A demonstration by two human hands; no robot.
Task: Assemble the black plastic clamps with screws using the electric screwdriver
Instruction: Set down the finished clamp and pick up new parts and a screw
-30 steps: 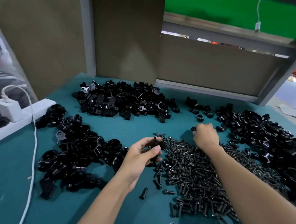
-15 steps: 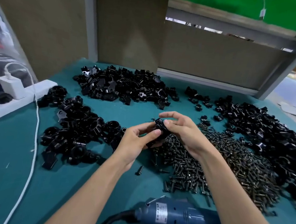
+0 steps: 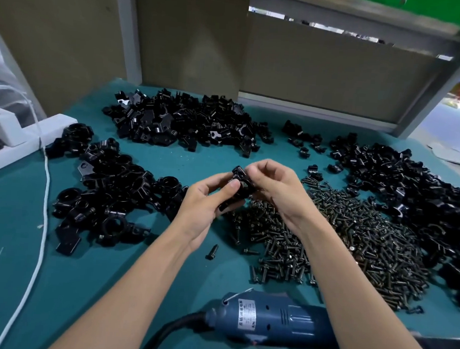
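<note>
Clearly the job is nowhere near done. Both hands meet above the middle of the green table (image 3: 14, 241), just over the near edge of the screw pile (image 3: 328, 235). The left hand (image 3: 208, 200) grips a black clamp (image 3: 240, 184) from below and the side, thumb pressed on its front face. The right hand (image 3: 274, 188) pinches at the clamp's upper right with curled fingers; whether a screw sits between those fingertips cannot be told, as the fingers hide it.

As for progress, a heap of ring-shaped clamps (image 3: 107, 193) to the left looks assembled, though that is a judgement from their closed round form. Far more remains: a heap of loose parts (image 3: 186, 122) at the back, another heap of small parts (image 3: 412, 192) on the right, and the screws by the hundred. The blue electric screwdriver (image 3: 270, 321) lies untouched at the near edge, so driving has not begun on this piece.

The held clamp appears tilted, its long axis running from lower left up toward the upper left corner near the right fingertips, with a round opening facing roughly toward the camera. Its exact screw-hole direction is too small to make out.

A single stray screw (image 3: 212, 251) lies apart below the left wrist.
</note>
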